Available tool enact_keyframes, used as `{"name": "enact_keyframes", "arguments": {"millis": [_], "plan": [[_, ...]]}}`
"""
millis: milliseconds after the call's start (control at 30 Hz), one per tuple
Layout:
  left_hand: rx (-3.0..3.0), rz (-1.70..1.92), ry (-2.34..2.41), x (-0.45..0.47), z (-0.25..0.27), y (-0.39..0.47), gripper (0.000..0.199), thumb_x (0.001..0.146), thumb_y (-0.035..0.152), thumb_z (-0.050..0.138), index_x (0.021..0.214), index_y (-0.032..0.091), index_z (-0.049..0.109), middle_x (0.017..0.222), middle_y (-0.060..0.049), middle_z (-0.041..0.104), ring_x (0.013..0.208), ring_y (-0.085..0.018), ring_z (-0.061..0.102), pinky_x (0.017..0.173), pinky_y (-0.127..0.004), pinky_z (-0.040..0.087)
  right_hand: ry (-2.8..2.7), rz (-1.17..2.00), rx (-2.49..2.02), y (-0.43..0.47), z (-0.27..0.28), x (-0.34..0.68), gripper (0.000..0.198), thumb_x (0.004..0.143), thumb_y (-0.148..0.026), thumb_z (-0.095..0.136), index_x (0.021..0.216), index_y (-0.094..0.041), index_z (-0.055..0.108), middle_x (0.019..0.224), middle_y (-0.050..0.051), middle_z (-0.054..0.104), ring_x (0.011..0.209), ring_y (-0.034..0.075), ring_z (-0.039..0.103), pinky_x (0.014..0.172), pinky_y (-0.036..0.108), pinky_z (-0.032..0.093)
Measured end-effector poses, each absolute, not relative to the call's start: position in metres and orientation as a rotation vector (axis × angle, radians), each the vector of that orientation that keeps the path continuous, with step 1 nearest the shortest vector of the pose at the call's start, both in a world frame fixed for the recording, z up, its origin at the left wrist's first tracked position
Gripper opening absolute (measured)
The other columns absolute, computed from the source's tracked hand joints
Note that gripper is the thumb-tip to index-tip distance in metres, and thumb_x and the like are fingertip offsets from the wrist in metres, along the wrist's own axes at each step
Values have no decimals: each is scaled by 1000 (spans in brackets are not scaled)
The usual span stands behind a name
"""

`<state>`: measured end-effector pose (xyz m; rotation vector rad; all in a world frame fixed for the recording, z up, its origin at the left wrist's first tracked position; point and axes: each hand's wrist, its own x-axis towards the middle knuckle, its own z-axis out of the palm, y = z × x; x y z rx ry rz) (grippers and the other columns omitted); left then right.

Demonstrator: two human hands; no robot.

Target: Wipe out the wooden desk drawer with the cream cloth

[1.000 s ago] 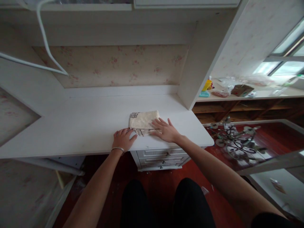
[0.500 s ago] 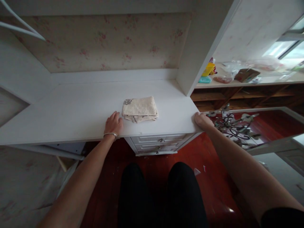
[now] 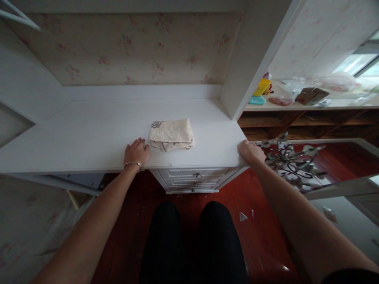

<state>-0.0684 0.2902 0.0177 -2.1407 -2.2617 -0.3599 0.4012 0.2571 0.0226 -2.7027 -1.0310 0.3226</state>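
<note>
A folded beige towel [image 3: 170,131] with a dark pattern at its far left corner lies on the white desktop [image 3: 100,130]. My left hand [image 3: 137,151], with a bracelet at the wrist, rests flat on the desktop near the front edge, just left of the towel. Its fingers are stretched out and hold nothing. At the front right corner of the desk, my right hand [image 3: 251,152] is closed round the edge; some of its fingers are hidden there. Below the top, between my arms, stands a white drawer unit [image 3: 189,179] with small knobs.
A raised side panel [image 3: 248,59] borders the desk on the right. Beyond it, a chandelier [image 3: 291,161] sits low beside my right forearm. A wooden shelf unit [image 3: 266,118] carries bags and a box [image 3: 311,96]. A clear shard-like scrap [image 3: 243,217] lies on the red floor.
My view has shifted slightly, and the towel and both hands appear a little farther left. Both hands stay on the desk, the left flat and the right at the corner.
</note>
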Motion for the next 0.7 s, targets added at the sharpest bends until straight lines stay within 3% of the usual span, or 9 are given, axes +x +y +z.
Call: {"name": "enact_keyframes", "arguments": {"millis": [700], "plan": [[-2137,-411,-2266,-65,22,287,53,93,36,32,137,15,52,150,-9,42,139,-22,37,116,-44,23,-1015,332,-2719,259,25,399,61,96,-46,25,122,-7,64,114,27,63,111,39,60,88,54,49]]}}
